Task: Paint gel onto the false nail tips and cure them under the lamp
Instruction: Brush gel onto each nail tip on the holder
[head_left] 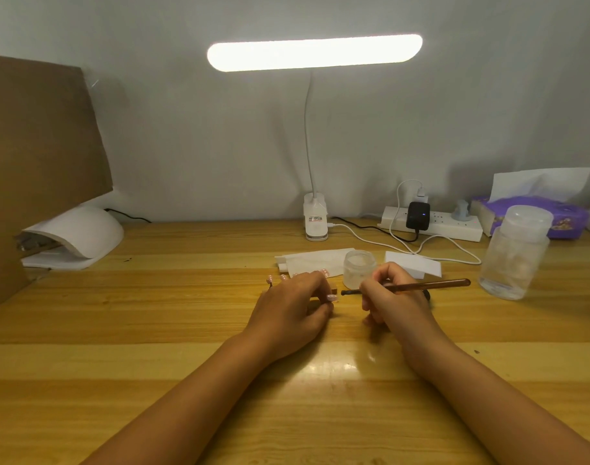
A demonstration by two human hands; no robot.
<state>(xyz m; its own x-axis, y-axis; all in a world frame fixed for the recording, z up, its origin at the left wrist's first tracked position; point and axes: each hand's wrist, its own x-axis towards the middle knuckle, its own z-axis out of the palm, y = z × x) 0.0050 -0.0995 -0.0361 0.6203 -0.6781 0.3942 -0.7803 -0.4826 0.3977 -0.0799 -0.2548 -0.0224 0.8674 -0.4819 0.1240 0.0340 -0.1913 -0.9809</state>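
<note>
- A pink false nail tip (332, 298) is pinched in the curled fingers of the left hand (288, 308), low over the tabletop (152, 330);
- A brown brush (427, 285) is gripped by the right hand (392, 298), its dark tip just beside that nail tip;
- More nail tips (324, 272) are seen just beyond the left hand; a small jar (359, 268) just beyond the right;
- The white curing lamp (82, 234) is set well left of both hands.

my left hand (293, 305): holds 1 pink nail tip (332, 298)
my right hand (392, 298): grips the brush (431, 285), its tip near that nail
small jar (359, 268): just behind my right hand
</note>
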